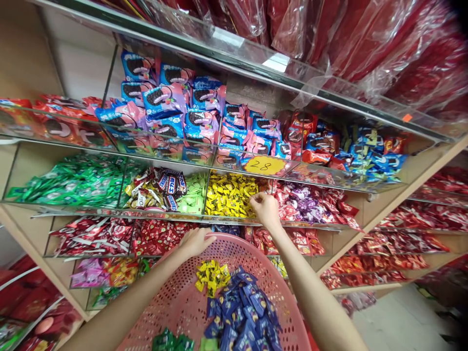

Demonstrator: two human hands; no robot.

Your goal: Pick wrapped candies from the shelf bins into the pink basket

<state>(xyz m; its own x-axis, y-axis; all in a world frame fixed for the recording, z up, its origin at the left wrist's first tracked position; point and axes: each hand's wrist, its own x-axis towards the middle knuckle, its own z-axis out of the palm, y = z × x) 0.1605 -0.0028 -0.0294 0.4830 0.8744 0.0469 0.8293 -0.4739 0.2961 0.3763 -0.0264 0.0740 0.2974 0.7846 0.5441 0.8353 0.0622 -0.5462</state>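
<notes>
A pink perforated plastic basket (pixel 290 312) is tilted in front of me, and my left hand (pixel 197 242) grips its far rim. Inside it are yellow-wrapped candies (pixel 212 277), a large heap of dark blue packets (pixel 243 312), dark green packets (pixel 171 341) and a light green one. My right hand (pixel 266 209) reaches over the basket to the shelf, at the right edge of the compartment of yellow candies (pixel 232 195). Its fingers are curled together by those candies; whatever they pinch is too small to make out.
Clear dividers split the shelf. Green packets (pixel 73 180), Snickers bars (pixel 171 185) and purple-wrapped candies (pixel 302 200) share that level. Blue-and-pink cookie packs (pixel 164 100) lie above, behind a yellow price tag (pixel 265 165). Red packets (pixel 98 234) fill the shelf below.
</notes>
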